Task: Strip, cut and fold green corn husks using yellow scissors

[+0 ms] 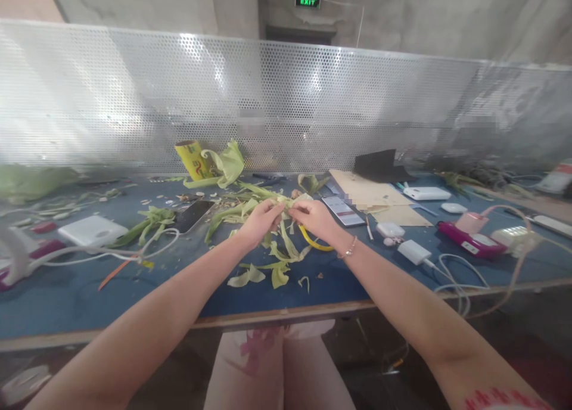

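Note:
Over the middle of the blue table, my left hand [263,218] and my right hand [314,215] meet with their fingers pinched. Both grip a pale green husk strip [288,237], which looks like corn husk; its lower end hangs between them, and the pinched part is mostly hidden. Loose husk pieces [252,276] lie below and around my hands. Partly behind my right wrist curves a yellow band or ring [315,241]. Longer green leaves [218,219] spread out left of my left hand.
Left are a dark phone [194,215] and a white charger box [92,229] with cables. Right lie a lit phone [343,211], brown paper [366,189], a white adapter [414,252] and a magenta power strip [471,241]. A perforated metal screen [286,100] stands behind, near a yellow tube [193,160].

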A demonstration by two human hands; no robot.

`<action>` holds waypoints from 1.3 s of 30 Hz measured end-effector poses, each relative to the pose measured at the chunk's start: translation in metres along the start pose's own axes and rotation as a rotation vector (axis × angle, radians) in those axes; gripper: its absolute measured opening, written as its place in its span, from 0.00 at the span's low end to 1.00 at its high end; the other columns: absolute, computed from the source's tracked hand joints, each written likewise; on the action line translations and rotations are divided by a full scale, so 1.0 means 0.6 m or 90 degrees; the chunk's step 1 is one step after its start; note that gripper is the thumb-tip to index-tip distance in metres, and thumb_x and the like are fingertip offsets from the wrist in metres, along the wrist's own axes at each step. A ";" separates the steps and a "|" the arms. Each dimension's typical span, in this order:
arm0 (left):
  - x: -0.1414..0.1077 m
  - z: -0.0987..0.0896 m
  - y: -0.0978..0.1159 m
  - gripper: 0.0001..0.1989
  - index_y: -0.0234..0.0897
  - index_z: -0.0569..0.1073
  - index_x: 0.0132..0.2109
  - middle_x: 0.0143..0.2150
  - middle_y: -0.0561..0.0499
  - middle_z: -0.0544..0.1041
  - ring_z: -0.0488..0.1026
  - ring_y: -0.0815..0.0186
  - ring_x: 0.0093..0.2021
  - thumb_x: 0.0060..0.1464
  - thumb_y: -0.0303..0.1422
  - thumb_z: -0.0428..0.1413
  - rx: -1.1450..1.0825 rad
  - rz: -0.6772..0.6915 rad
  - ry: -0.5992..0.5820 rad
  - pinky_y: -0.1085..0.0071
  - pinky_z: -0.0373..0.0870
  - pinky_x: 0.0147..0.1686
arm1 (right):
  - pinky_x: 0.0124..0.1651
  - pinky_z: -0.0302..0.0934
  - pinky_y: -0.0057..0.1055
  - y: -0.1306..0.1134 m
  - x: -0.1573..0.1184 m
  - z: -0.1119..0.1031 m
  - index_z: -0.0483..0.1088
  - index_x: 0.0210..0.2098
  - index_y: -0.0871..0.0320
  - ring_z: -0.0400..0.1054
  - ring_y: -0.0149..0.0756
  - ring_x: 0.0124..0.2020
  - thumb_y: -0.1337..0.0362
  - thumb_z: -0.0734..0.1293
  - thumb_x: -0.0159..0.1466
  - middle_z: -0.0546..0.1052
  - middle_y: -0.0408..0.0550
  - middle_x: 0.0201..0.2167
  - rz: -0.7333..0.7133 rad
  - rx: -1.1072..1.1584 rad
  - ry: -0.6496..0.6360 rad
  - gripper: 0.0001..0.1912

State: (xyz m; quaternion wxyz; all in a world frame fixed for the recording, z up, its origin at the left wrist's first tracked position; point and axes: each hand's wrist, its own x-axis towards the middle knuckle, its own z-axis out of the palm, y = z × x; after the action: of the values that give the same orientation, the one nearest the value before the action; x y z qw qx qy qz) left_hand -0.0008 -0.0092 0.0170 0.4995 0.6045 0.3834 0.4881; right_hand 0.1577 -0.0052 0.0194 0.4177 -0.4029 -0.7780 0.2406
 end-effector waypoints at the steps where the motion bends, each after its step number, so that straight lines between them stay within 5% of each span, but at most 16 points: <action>1: 0.001 -0.001 0.000 0.18 0.37 0.57 0.25 0.16 0.60 0.56 0.50 0.78 0.16 0.50 0.43 0.55 0.009 -0.001 -0.009 0.78 0.46 0.17 | 0.26 0.49 0.25 -0.002 -0.001 -0.003 0.66 0.21 0.60 0.56 0.25 0.20 0.61 0.62 0.59 0.64 0.38 0.16 -0.003 -0.005 -0.001 0.12; 11: -0.001 -0.003 -0.001 0.19 0.37 0.57 0.25 0.16 0.61 0.54 0.48 0.79 0.16 0.50 0.44 0.55 -0.005 0.006 -0.046 0.78 0.45 0.17 | 0.26 0.48 0.26 -0.004 -0.004 -0.012 0.64 0.21 0.59 0.54 0.25 0.20 0.60 0.63 0.58 0.62 0.38 0.17 0.000 0.024 -0.039 0.12; 15: 0.003 -0.006 -0.006 0.17 0.36 0.60 0.25 0.17 0.59 0.58 0.51 0.77 0.16 0.51 0.43 0.54 0.062 0.011 -0.020 0.77 0.47 0.17 | 0.27 0.54 0.26 0.004 -0.002 -0.004 0.61 0.24 0.58 0.61 0.27 0.22 0.57 0.62 0.59 0.66 0.39 0.19 0.023 0.058 -0.106 0.12; 25: 0.013 -0.027 0.005 0.18 0.35 0.67 0.22 0.19 0.53 0.68 0.66 0.70 0.22 0.53 0.42 0.47 0.354 0.038 0.067 0.74 0.62 0.25 | 0.28 0.57 0.26 0.020 0.002 0.009 0.61 0.22 0.57 0.63 0.27 0.21 0.61 0.60 0.61 0.68 0.40 0.18 0.095 0.033 -0.085 0.12; 28: 0.026 -0.063 0.020 0.17 0.36 0.70 0.24 0.19 0.53 0.70 0.69 0.67 0.24 0.52 0.42 0.48 0.544 0.072 0.140 0.73 0.63 0.28 | 0.27 0.58 0.25 0.023 0.000 0.017 0.62 0.23 0.58 0.63 0.27 0.20 0.60 0.59 0.62 0.68 0.40 0.19 0.123 0.045 -0.117 0.12; 32: 0.054 -0.147 0.039 0.13 0.35 0.76 0.28 0.28 0.47 0.76 0.72 0.61 0.34 0.50 0.37 0.50 0.795 0.046 0.197 0.70 0.65 0.36 | 0.25 0.58 0.24 0.022 -0.004 0.022 0.65 0.25 0.59 0.61 0.26 0.20 0.59 0.57 0.62 0.67 0.41 0.19 0.164 0.066 -0.142 0.13; 39: 0.040 -0.280 0.094 0.18 0.29 0.74 0.38 0.39 0.44 0.76 0.71 0.57 0.44 0.56 0.35 0.42 0.848 -0.098 0.432 0.65 0.65 0.41 | 0.27 0.56 0.26 0.030 -0.003 0.016 0.65 0.25 0.59 0.62 0.29 0.21 0.55 0.54 0.64 0.67 0.42 0.19 0.114 -0.031 -0.115 0.18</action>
State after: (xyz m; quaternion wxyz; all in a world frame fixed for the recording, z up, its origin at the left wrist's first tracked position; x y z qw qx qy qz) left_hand -0.1603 0.0403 0.0811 -0.0849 0.5666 0.7719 0.2757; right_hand 0.1576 0.0031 0.0007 0.3129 -0.4573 -0.7790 0.2933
